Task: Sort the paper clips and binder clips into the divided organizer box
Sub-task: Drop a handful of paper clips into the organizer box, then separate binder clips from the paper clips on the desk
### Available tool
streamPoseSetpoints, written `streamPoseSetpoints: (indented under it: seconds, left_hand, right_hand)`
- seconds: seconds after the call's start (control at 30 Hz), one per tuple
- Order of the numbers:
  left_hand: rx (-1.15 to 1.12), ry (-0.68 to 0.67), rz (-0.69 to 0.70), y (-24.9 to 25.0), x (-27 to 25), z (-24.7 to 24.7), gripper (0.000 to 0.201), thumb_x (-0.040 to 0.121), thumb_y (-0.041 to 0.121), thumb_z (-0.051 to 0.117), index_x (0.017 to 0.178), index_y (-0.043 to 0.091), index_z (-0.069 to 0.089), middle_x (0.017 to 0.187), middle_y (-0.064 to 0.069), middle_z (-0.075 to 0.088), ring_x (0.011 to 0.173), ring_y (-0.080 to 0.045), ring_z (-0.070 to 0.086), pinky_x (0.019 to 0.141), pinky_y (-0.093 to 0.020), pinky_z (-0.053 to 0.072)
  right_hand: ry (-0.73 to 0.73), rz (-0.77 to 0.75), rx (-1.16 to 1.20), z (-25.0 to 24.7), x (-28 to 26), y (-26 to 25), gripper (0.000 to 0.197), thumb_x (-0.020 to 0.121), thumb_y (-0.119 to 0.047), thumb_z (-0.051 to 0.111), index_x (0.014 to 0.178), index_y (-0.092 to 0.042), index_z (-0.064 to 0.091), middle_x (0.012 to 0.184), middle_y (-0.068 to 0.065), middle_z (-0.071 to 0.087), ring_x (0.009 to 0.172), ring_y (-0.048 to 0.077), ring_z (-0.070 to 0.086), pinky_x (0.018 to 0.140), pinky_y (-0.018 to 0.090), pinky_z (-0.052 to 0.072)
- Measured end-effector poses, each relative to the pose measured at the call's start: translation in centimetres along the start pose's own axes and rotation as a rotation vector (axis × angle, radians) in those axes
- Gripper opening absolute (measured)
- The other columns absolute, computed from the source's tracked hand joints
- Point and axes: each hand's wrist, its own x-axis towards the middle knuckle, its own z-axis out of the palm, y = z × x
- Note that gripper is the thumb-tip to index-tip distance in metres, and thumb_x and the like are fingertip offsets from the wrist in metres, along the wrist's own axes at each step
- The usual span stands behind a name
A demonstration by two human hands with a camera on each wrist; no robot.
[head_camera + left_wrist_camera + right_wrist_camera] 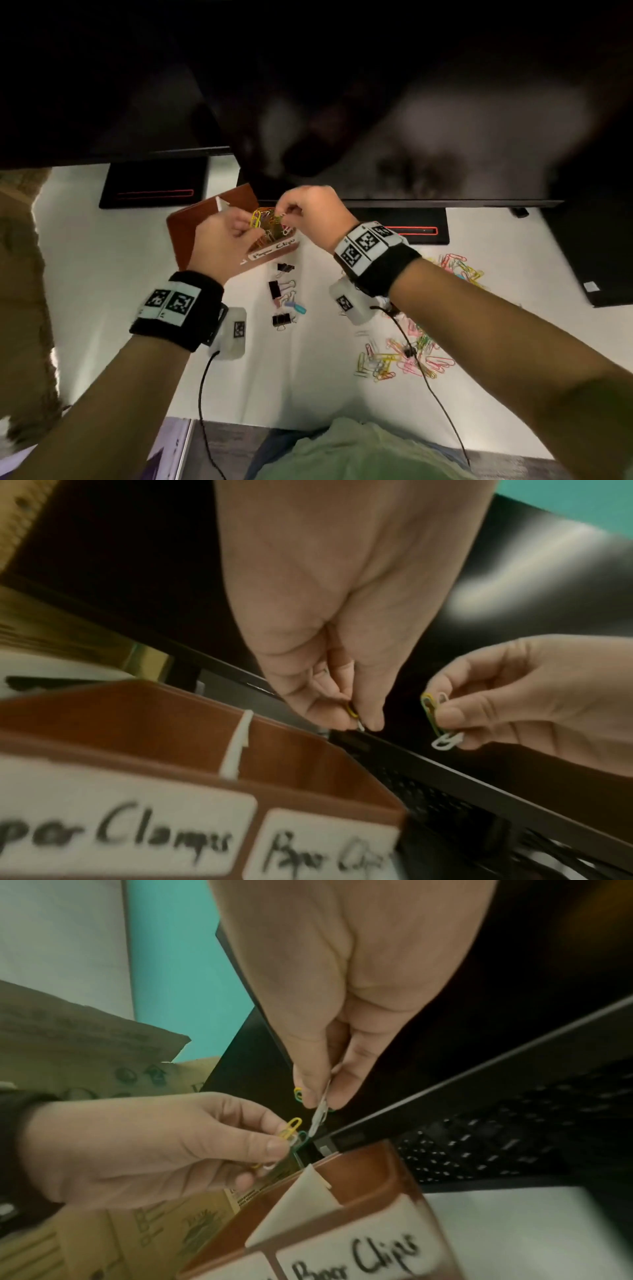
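Both hands were raised just above the brown, divided organizer box (181, 229), over the compartment labelled "Paper Clips". The left hand (219, 240) pinched a few small wire paper clips, yellow, green and white (291, 1137), between thumb and forefinger. The right hand (308, 212) pinched a second small cluster of coloured clips (436, 718); the right wrist view suggested the two clusters were hooked together.

Judgement: step in hand is separating tangled clips before dropping them in. Best to slide one loop out along the other, not tug, and keep both hands over the paper-clip compartment so a freed clip falls in, not into "Paper Clamps".

Black binder clips with wire handles (279, 294) lay on the white desk surface (120, 291), just in front of the box. Loose heaps of coloured paper clips (411, 359) lay to the right. Dark monitors on black stands (154, 192) stood behind; black keyboard (496, 1137) beside the box; cardboard (20, 274) at left.
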Motion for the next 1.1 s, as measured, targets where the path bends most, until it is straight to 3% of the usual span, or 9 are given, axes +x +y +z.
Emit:
streamPoseSetpoints:
  seconds: [0.1, 0.17, 0.27, 0.37, 0.5, 0.63, 0.8, 0.9, 1.1]
  left_hand:
    - [0.071, -0.114, -0.068, -1.4, 2.0, -0.8, 0.023, 0.079, 0.017, 0.068, 0.1, 0.009, 0.065, 0.091, -0.006, 0.07, 0.085, -0.02, 0.066, 0.081, -0.028, 0.051]
    - [0.231, -0.161, 0.021, -1.6, 2.1, -0.8, 0.027, 0.081, 0.012, 0.062, 0.107, 0.005, 0.062, 0.097, -0.011, 0.069, 0.092, -0.025, 0.064, 0.081, -0.025, 0.046]
    - [0.188, -0.095, 0.14, -1.3, 0.8, -0.8, 0.036, 0.084, 0.002, 0.056, 0.119, 0.008, 0.058, 0.111, -0.011, 0.064, 0.103, -0.023, 0.059, 0.094, -0.033, 0.046]
    - [-0.02, -0.071, 0.188, -1.1, -1.4, 0.2, 0.031, 0.085, 0.004, 0.06, 0.115, 0.014, 0.06, 0.108, 0.002, 0.058, 0.097, -0.01, 0.06, 0.091, -0.026, 0.049]
    - [-0.026, -0.267, 0.271, -0.6, -4.4, 3.7, 0.022, 0.085, 0.013, 0.064, 0.106, 0.018, 0.062, 0.101, 0.005, 0.059, 0.084, -0.006, 0.061, 0.076, -0.02, 0.051]
    - [0.085, -0.49, 0.265, 0.4, -6.5, 8.8, 0.025, 0.083, 0.015, 0.065, 0.107, 0.017, 0.061, 0.101, 0.0, 0.057, 0.077, -0.01, 0.058, 0.074, -0.024, 0.052]
    - [0.222, -0.575, 0.234, 0.4, -8.5, 14.2, 0.028, 0.082, 0.014, 0.066, 0.11, 0.014, 0.06, 0.109, -0.004, 0.054, 0.087, -0.014, 0.055, 0.082, -0.022, 0.046]
    - [0.282, -0.551, 0.216, -0.1, -9.0, 15.7, 0.027, 0.082, 0.015, 0.066, 0.109, 0.012, 0.062, 0.11, -0.007, 0.053, 0.097, -0.023, 0.055, 0.09, -0.033, 0.048]
    - [0.308, -0.477, 0.216, -0.5, -9.1, 16.6, 0.012, 0.082, 0.01, 0.065, 0.094, 0.009, 0.066, 0.098, -0.008, 0.055, 0.092, -0.025, 0.058, 0.086, -0.039, 0.049]
  right_hand:
    - [-0.102, 0.081, -0.073, 3.2, 4.2, -1.0, 0.026, 0.091, -0.01, 0.055, 0.113, -0.019, 0.066, 0.114, 0.001, 0.067, 0.092, 0.013, 0.063, 0.08, 0.013, 0.041]
    - [-0.118, 0.082, -0.058, 4.5, 3.7, -1.5, 0.035, 0.092, -0.008, 0.052, 0.125, -0.017, 0.058, 0.125, 0.006, 0.062, 0.111, 0.022, 0.059, 0.097, 0.025, 0.044]
    - [-0.123, 0.051, -0.035, 4.8, 1.7, -1.3, 0.04, 0.094, -0.012, 0.05, 0.134, -0.015, 0.049, 0.133, 0.008, 0.056, 0.122, 0.023, 0.053, 0.104, 0.031, 0.04]
    - [-0.059, 0.026, -0.01, 3.5, -0.6, 0.2, 0.035, 0.094, -0.014, 0.05, 0.129, -0.018, 0.053, 0.129, 0.005, 0.057, 0.118, 0.019, 0.054, 0.102, 0.029, 0.041]
    - [0.031, -0.041, -0.03, 1.2, -6.9, 3.8, 0.024, 0.09, -0.013, 0.057, 0.113, -0.016, 0.062, 0.111, 0.003, 0.06, 0.093, 0.012, 0.056, 0.086, 0.025, 0.045]
    - [-0.14, 0.104, -0.155, 0.1, -13.7, 7.9, 0.025, 0.088, -0.019, 0.061, 0.113, -0.021, 0.062, 0.104, 0.0, 0.061, 0.076, 0.009, 0.052, 0.077, 0.028, 0.05]
    - [-0.411, 0.182, -0.181, 0.6, -20.5, 11.3, 0.032, 0.088, -0.027, 0.062, 0.119, -0.024, 0.055, 0.103, -0.004, 0.06, 0.081, 0.008, 0.053, 0.076, 0.028, 0.05]
    - [-0.505, 0.168, -0.224, 1.6, -23.0, 11.8, 0.044, 0.087, -0.031, 0.062, 0.128, -0.023, 0.048, 0.12, -0.001, 0.056, 0.095, 0.014, 0.059, 0.082, 0.033, 0.052]
    - [-0.479, 0.122, -0.423, 3.3, -23.7, 12.1, 0.065, 0.084, -0.034, 0.065, 0.139, -0.019, 0.036, 0.132, 0.008, 0.042, 0.108, 0.03, 0.055, 0.084, 0.038, 0.049]
